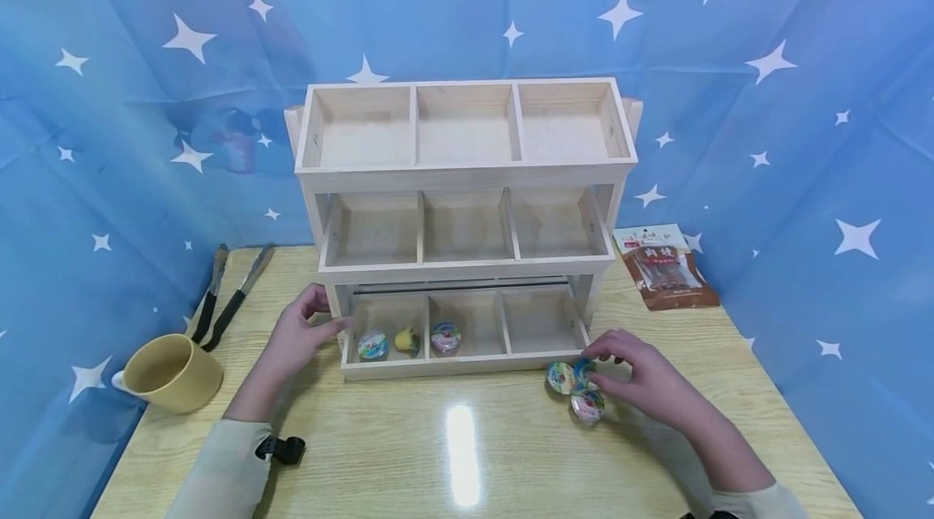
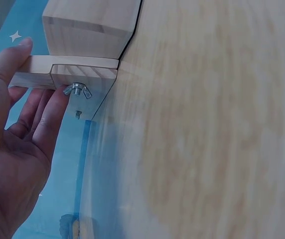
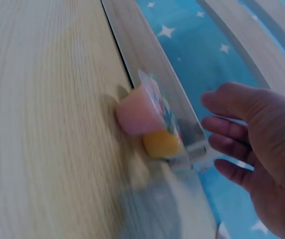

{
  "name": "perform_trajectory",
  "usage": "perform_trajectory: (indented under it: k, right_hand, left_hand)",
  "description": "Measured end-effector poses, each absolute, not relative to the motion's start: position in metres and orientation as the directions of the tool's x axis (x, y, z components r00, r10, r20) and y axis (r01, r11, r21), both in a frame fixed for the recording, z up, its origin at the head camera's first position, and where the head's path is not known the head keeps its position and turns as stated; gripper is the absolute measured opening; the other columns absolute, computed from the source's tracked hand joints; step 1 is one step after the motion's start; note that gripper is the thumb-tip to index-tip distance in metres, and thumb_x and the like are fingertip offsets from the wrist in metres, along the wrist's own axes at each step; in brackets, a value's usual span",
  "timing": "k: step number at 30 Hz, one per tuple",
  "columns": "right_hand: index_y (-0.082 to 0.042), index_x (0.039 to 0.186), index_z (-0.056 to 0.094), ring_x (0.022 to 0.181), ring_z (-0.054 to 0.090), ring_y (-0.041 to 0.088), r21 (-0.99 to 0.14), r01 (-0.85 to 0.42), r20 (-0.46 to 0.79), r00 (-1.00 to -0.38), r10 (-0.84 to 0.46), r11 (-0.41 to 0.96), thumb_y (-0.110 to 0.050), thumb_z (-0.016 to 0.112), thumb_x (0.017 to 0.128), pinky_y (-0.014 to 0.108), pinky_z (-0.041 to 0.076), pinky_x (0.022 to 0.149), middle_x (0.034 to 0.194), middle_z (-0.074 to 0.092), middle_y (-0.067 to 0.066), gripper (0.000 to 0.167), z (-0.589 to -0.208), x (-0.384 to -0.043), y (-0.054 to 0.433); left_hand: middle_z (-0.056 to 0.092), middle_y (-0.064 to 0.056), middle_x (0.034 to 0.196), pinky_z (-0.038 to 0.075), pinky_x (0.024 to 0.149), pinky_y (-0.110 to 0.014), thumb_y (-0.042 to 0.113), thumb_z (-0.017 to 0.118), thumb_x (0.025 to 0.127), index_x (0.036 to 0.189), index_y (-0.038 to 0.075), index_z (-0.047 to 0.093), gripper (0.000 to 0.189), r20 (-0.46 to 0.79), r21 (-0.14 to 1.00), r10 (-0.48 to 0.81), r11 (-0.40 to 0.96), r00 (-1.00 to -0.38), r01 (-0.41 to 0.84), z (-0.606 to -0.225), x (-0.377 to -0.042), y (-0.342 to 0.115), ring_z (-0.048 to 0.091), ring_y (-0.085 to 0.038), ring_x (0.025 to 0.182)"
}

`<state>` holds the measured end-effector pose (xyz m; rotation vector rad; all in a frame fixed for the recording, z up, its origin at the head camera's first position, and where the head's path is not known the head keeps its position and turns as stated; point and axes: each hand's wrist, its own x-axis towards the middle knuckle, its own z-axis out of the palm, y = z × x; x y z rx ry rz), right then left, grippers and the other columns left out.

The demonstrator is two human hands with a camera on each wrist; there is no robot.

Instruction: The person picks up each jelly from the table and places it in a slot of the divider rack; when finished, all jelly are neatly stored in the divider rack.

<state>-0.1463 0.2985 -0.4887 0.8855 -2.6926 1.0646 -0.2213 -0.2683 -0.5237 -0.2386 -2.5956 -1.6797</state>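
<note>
A light wooden three-tier rack (image 1: 467, 178) stands at the middle back. My left hand (image 1: 299, 332) grips its lower left side; in the left wrist view the thumb and fingers lie on either side of the wood, beside a metal wing nut (image 2: 76, 89). My right hand (image 1: 642, 381) is over three small jelly cups at the rack's front right corner: one yellow (image 1: 560, 378), one blue-lidded (image 1: 583, 373), one pink (image 1: 587, 406). In the right wrist view its fingers are loosely bent, apart from the pink and yellow cups.
In the bottom tier, the left compartment holds a jelly cup (image 1: 373, 345) and a tipped yellow one (image 1: 407, 340); the middle holds another cup (image 1: 445, 337). A yellow mug (image 1: 171, 373) and two black-handled utensils (image 1: 226, 316) lie left. A brown snack packet (image 1: 667, 272) lies right.
</note>
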Motion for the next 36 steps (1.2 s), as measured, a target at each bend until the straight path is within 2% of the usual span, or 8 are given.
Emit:
perform_trajectory:
  k: [5, 14, 22, 29, 36]
  right_hand:
    - [-0.015, 0.118, 0.077, 0.099, 0.067, 0.016, -0.590, -0.543, 0.302, -0.835, -0.460, 0.598, -0.003, 0.089, 0.092, 0.035, 0.060, 0.084, 0.112, 0.075, -0.004, 0.031, -0.494, -0.141, 0.309]
    - [-0.013, 0.121, 0.076, 0.096, 0.067, 0.018, -0.602, -0.513, 0.287, -0.854, -0.434, 0.612, -0.005, 0.092, 0.090, 0.034, 0.059, 0.082, 0.113, 0.074, -0.003, 0.035, -0.503, -0.138, 0.316]
    - [-0.013, 0.126, 0.075, 0.097, 0.067, 0.020, -0.678, -0.381, 0.182, -0.915, -0.359, 0.629, -0.013, 0.090, 0.095, 0.035, 0.059, 0.082, 0.111, 0.072, -0.005, 0.035, -0.508, -0.136, 0.319]
    - [-0.009, 0.129, 0.074, 0.095, 0.064, 0.015, -0.733, -0.284, 0.084, -0.940, -0.331, 0.618, -0.018, 0.088, 0.097, 0.030, 0.058, 0.079, 0.107, 0.069, -0.004, 0.037, -0.517, -0.138, 0.321]
    - [-0.006, 0.133, 0.072, 0.098, 0.065, 0.012, -0.771, -0.198, -0.008, -0.948, -0.319, 0.605, -0.024, 0.084, 0.101, 0.028, 0.058, 0.084, 0.109, 0.071, -0.001, 0.039, -0.516, -0.138, 0.315]
  left_hand:
    - [0.068, -0.016, 0.122, 0.040, 0.115, -0.067, 0.018, 0.087, 0.099, 0.129, 0.007, 0.063, 0.040, 0.121, 0.906, 0.105, 0.394, -0.987, 0.153, -0.523, -0.220, -0.267, 0.060, -0.031, 0.119]
    - [0.068, -0.016, 0.123, 0.036, 0.119, -0.071, 0.017, 0.086, 0.099, 0.129, 0.006, 0.063, 0.040, 0.129, 0.906, 0.111, 0.391, -0.985, 0.162, -0.522, -0.220, -0.265, 0.060, -0.031, 0.120]
    - [0.068, -0.017, 0.125, 0.036, 0.119, -0.072, 0.016, 0.086, 0.100, 0.130, 0.005, 0.062, 0.040, 0.125, 0.907, 0.110, 0.391, -0.986, 0.158, -0.522, -0.221, -0.264, 0.059, -0.032, 0.122]
    - [0.068, -0.018, 0.126, 0.036, 0.118, -0.071, 0.016, 0.086, 0.100, 0.132, 0.005, 0.062, 0.041, 0.118, 0.907, 0.110, 0.392, -0.987, 0.152, -0.524, -0.222, -0.266, 0.059, -0.032, 0.122]
    - [0.068, -0.017, 0.124, 0.042, 0.112, -0.067, 0.017, 0.086, 0.100, 0.131, 0.006, 0.062, 0.041, 0.117, 0.902, 0.111, 0.403, -0.987, 0.152, -0.524, -0.221, -0.268, 0.060, -0.032, 0.122]
